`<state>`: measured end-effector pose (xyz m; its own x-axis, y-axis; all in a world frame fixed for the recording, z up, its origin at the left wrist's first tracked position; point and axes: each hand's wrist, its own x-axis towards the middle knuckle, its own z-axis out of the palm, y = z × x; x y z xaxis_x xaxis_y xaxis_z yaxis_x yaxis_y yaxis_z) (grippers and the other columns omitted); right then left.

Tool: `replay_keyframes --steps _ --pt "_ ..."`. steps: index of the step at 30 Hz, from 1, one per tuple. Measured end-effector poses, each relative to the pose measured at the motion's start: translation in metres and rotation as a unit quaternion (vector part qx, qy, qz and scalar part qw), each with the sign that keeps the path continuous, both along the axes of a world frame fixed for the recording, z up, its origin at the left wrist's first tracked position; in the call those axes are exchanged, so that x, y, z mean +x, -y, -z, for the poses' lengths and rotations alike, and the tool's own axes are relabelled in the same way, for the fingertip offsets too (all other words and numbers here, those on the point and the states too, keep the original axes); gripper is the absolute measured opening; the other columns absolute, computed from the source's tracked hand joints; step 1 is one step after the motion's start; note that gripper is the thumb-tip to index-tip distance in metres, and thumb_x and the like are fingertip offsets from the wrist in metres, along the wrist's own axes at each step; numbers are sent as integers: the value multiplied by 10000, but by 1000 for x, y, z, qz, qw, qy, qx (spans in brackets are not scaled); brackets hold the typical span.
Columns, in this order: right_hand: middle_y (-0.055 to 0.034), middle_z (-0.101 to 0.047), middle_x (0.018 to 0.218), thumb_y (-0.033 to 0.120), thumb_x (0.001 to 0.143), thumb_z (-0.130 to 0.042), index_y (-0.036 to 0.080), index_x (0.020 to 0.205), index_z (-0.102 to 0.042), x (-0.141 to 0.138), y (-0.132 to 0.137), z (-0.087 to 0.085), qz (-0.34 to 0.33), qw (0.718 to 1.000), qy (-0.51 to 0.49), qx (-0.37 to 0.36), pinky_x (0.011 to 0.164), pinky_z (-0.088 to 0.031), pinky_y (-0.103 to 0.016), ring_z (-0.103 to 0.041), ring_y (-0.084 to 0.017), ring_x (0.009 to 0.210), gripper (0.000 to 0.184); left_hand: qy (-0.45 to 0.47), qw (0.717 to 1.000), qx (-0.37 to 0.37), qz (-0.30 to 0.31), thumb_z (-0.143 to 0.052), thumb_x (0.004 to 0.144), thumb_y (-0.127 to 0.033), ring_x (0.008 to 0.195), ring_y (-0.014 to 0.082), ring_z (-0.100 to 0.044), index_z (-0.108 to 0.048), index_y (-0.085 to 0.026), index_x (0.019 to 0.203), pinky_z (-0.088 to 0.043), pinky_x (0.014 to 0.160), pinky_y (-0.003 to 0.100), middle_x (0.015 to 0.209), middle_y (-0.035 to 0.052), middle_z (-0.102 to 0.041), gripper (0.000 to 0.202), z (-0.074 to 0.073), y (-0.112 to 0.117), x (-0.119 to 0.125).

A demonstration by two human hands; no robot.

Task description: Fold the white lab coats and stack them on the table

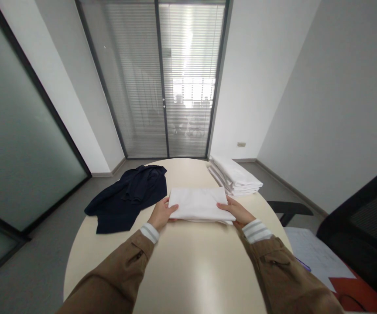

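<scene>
A folded white cloth [197, 203] is held flat between both hands over the middle of the table [188, 261]. My left hand [160, 213] grips its left edge, thumb on top and fingers beneath. On the opposite edge my right hand [237, 211] has the same grip, its thumb resting on the upper face. The fingers under the cloth are mostly hidden. Left of the cloth lies a crumpled dark navy garment [132, 194]. A stack of folded white cloths [236, 176] rests at the back right of the table.
A black office chair [361, 226] stands at the right, with papers [316, 250], a purple pen [303, 264] and something red-orange [355, 292] beside it. Beyond the table is a glass partition with blinds [188, 83]. Frosted glass [21, 131] borders the left.
</scene>
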<state>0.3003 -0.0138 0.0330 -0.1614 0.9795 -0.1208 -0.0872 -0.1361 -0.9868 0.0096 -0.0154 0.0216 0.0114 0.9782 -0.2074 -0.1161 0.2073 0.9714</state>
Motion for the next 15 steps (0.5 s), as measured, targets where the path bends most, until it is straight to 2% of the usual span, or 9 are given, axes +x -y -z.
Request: replay_keyframes --steps 5,8,10,12,15 --pt "-95 -716 1226 288 664 -762 206 1309 -526 3 3 2 -35 999 -36 -20 952 -552 -409 -714 -269 1028 692 19 999 -42 -7 -772 792 -192 593 121 -666 -599 -145 1218 -522 428 175 1027 111 -720 462 -3 2 -1" --pt "-110 -708 1242 305 655 -750 199 1326 -516 4 4 2 -50 998 -10 -29 930 -560 -419 -708 -282 1041 719 -1 997 -69 -16 -762 804 -207 613 131 -665 -599 -127 1201 -533 427 186 1014 119 -699 436 -2 3 0" --pt "-111 -698 1262 325 661 -740 199 1341 -507 4 5 0 -40 999 13 -13 932 -558 -428 -696 -291 1071 731 -9 997 -60 -40 -747 824 -246 669 139 -657 -606 -129 1188 -566 458 216 1036 119 -675 407 1 3 0" --pt "-105 -686 1285 347 683 -726 206 1362 -493 2 5 -7 -23 999 34 21 944 -552 -430 -681 -293 1105 732 6 998 -34 -61 -699 871 -306 748 149 -652 -597 -150 1210 -600 515 252 1082 116 -650 387 4 3 0" --pt "-91 -679 1295 373 734 -708 225 1381 -481 -1 4 -27 -5 995 58 77 950 -546 -427 -667 -287 1128 700 28 997 1 -77 -603 935 -394 859 170 -653 -563 -178 1243 -616 586 277 1174 122 -614 378 8 1 2"
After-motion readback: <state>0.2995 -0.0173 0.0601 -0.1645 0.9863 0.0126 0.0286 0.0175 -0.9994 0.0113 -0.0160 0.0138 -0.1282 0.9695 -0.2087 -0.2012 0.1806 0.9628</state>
